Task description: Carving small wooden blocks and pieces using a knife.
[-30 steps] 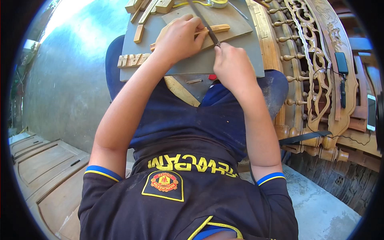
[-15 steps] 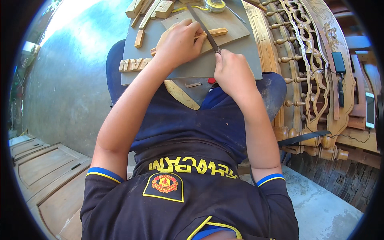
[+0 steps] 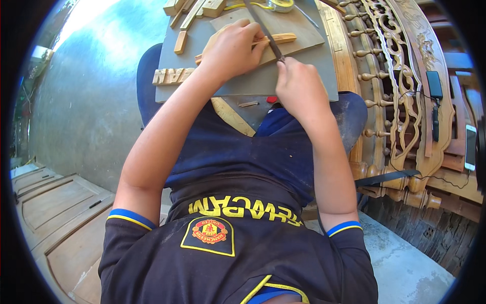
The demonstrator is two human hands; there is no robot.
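My left hand [image 3: 235,50] is closed with thumb and fingers pinching a small light wooden piece [image 3: 259,41]. Under it, a longer wooden strip [image 3: 283,38] lies across a flat board [image 3: 304,41]; the hand covers its middle. In my right hand [image 3: 302,88] is the near end of a long, narrow dark file [image 3: 267,34], its fingers wrapped round it. The file slants away to the upper left and crosses over the strip beside my left fingertips. Whether it touches the small piece is hard to make out.
On the grey work board [image 3: 243,88] are carved wooden letters [image 3: 171,76], a short block [image 3: 180,42], several offcuts [image 3: 210,7] and a yellow tape measure [image 3: 280,5]. Carved, turned woodwork [image 3: 400,91] stands at the right, with a phone [image 3: 470,147]. Wooden panels [image 3: 66,218] are at lower left.
The whole view has shifted slightly. My right hand and the file have moved a little farther forward over the strip; my left hand keeps its pinch.
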